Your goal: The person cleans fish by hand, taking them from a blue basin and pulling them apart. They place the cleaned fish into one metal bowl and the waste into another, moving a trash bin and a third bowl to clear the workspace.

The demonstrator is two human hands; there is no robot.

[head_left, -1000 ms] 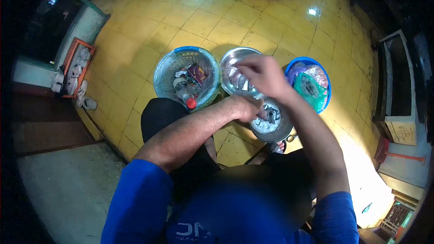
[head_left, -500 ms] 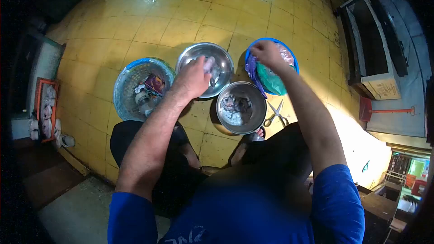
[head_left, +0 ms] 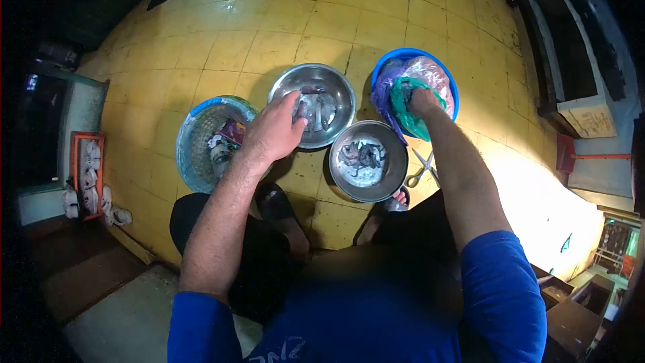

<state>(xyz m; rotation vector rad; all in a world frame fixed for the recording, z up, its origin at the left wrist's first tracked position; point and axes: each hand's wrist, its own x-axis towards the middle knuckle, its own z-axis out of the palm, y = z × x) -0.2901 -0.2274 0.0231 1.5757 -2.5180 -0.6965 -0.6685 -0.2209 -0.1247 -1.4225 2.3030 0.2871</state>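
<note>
My left hand point(head_left: 274, 129) is over the left rim of a shiny metal bowl point(head_left: 279, 81), fingers apart and holding nothing. Inside that bowl lie several pale, purplish pieces point(head_left: 327, 111) that look like squid. My right hand point(head_left: 423, 102) reaches into a green plastic bag point(head_left: 408, 117), its fingers hidden by the bag. The bag sits in a blue basin point(head_left: 455, 87) beside a purple bag point(head_left: 383, 97) and a clear bag with pinkish contents point(head_left: 430, 70). Closer to me, a second metal bowl point(head_left: 339, 181) contains dark scraps point(head_left: 363, 154) in whitish liquid.
Left of the bowls stands a perforated basket point(head_left: 195, 131) with wrappers and refuse. Scissors point(head_left: 422, 169) lie open on the yellow tiled floor point(head_left: 282, 33), near my right foot. A red dustpan point(head_left: 566, 153) and an open cabinet point(head_left: 557, 47) are at the right; an orange shoe rack point(head_left: 87, 175) at the left.
My left hand has let go of a pale, squid-like piece, which is now in the shiny bowl. My right hand has come down from above the blue basin into the green bag.
</note>
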